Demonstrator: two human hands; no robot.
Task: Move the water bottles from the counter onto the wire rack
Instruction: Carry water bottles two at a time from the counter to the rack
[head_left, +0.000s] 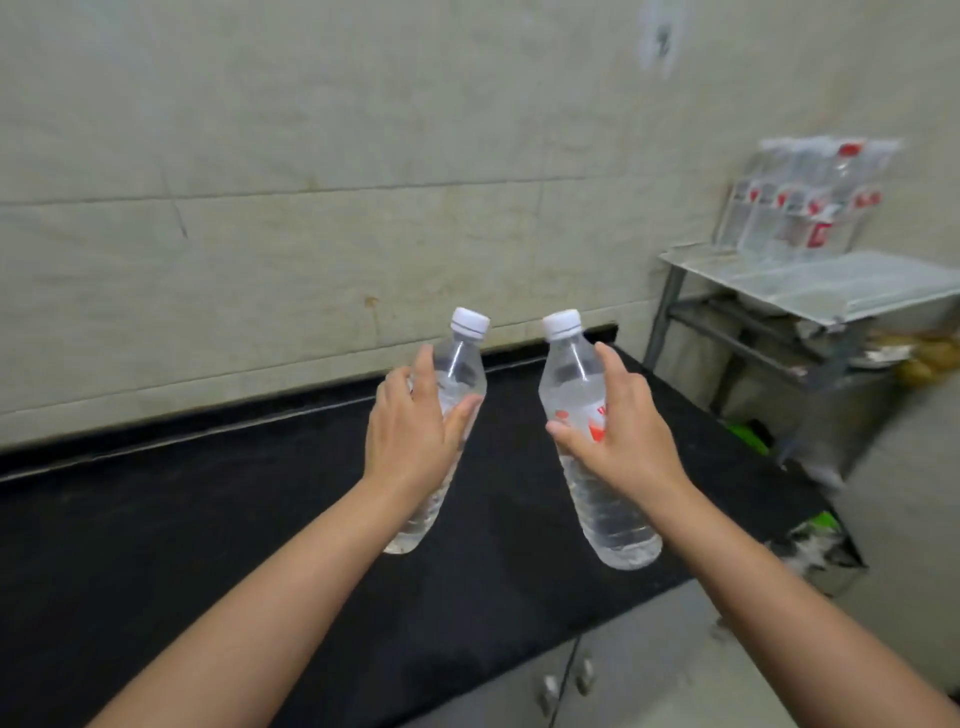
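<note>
The left hand (410, 431) grips one clear plastic white-capped water bottle (441, 415), the right hand (618, 431) another (587, 415), fingers curled round both, above the black counter (208, 519). Bottles (blurred) already stand on the white wire rack (810, 275), beyond the right fingers; these two remain

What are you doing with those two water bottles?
A person is carrying two clear water bottles with white caps, one in each hand. The left hand holds the left bottle and the right hand holds the right bottle, both lifted above the black counter. Over on the right stands a wire rack that already has a row of bottles on it. These two have not reached it yet.
</note>
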